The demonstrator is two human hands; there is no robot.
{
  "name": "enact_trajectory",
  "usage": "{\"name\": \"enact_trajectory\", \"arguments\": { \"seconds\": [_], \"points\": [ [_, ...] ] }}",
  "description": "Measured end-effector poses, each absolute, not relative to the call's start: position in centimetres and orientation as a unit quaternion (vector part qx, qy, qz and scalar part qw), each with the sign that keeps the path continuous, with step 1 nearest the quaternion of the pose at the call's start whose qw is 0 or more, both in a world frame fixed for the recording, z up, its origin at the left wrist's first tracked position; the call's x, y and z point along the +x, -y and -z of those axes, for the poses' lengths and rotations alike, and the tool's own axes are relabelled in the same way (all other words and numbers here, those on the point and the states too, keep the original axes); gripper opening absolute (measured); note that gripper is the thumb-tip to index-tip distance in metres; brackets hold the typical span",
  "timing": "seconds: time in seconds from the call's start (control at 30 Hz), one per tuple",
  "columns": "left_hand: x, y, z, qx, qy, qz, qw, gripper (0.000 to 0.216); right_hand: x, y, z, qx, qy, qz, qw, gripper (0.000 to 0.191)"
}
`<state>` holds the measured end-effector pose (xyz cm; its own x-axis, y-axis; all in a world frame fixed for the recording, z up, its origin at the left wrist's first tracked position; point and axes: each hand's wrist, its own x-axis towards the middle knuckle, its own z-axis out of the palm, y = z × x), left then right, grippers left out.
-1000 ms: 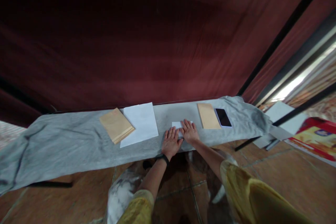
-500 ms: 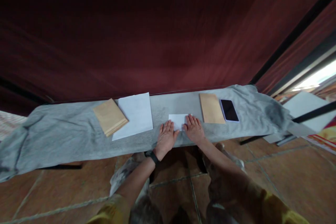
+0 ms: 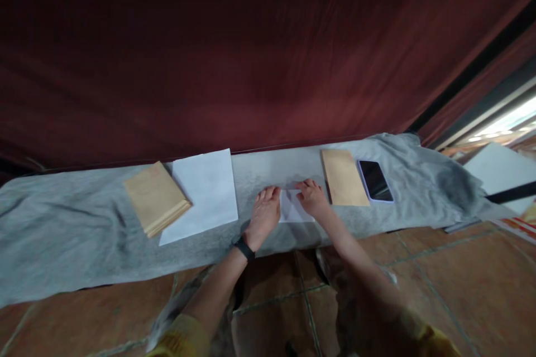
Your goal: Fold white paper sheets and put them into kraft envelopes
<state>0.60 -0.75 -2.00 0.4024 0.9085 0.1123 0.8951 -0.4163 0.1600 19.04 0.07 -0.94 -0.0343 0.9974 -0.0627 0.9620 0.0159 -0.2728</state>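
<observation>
A small folded white paper [image 3: 293,211] lies on the grey cloth [image 3: 84,234] that covers the long table, right in front of me. My left hand [image 3: 264,213], with a black band at the wrist, rests on the paper's left edge with bent fingers. My right hand [image 3: 312,199] has its fingers curled over the paper's upper right edge. Part of the paper is hidden under both hands.
A stack of brown envelopes [image 3: 156,196] and a white sheet [image 3: 203,192] lie to the left. To the right are one brown envelope [image 3: 344,177] and a dark phone [image 3: 376,179]. A red curtain [image 3: 251,56] hangs behind the table, and tiled floor [image 3: 460,268] lies below.
Both hands lay flat, pressing the paper's near edge. Now the fingers are curled on its two sides and the paper sits between them. The view has shifted right and closer.
</observation>
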Motion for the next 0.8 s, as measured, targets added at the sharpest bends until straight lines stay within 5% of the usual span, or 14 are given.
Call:
{"name": "enact_trajectory", "arguments": {
  "seconds": [0.2, 0.43, 0.8],
  "points": [
    [0.7, 1.8, 1.7, 0.838, -0.538, -0.081, 0.039, 0.045, 19.0, -1.0, 0.3, -0.691, 0.709, -0.14, 0.03, 0.02],
    [-0.7, 3.0, 1.9, 0.83, -0.543, -0.126, 0.02, 0.056, 17.7, -3.0, 0.1, -0.654, 0.721, -0.199, 0.112, 0.019],
    [-1.3, 3.8, 3.7, 0.835, -0.543, -0.089, 0.021, 0.064, 15.2, -2.8, -0.1, -0.668, 0.731, -0.125, 0.066, 0.022]
  ]
}}
